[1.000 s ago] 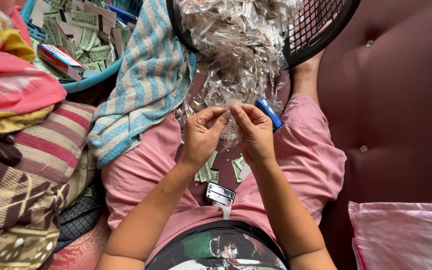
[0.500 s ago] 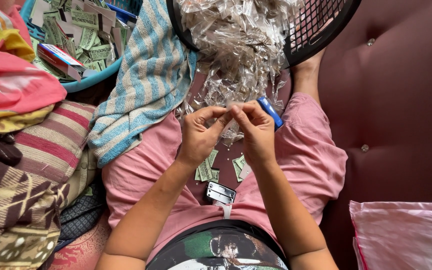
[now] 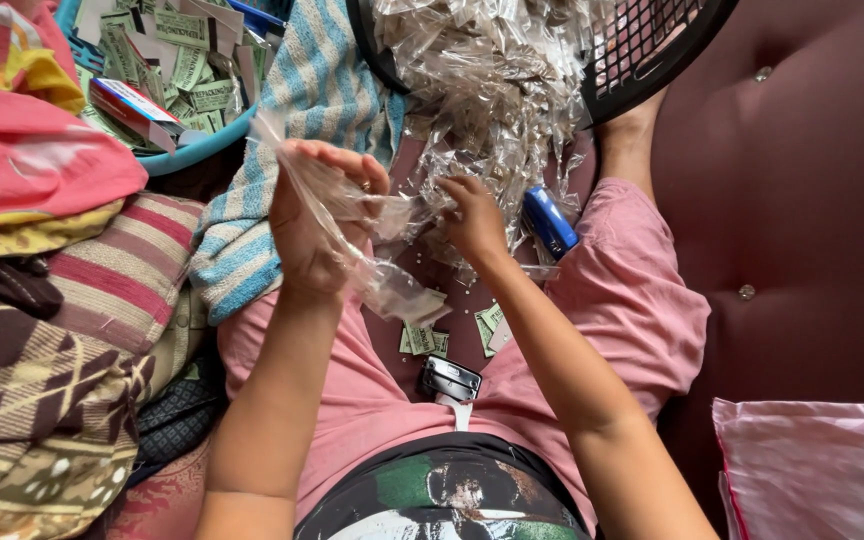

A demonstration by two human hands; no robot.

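Left hand (image 3: pixel 322 215) centre-left, fingers loosely curled round clear plastic sleeve (image 3: pixel 372 255); right hand (image 3: pixel 472 215) pinches plastic heap (image 3: pixel 492 90) at centre; earlier both hands pinched together, now apart

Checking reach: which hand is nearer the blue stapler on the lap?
Right. The right hand is just beside the blue stapler; the left hand, holding a clear plastic bag, is farther away.

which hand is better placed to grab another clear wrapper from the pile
Right, probably. The right hand already reaches into the pile of clear wrappers, fingertips among them. The left hand is raised and occupied, holding a clear plastic bag.
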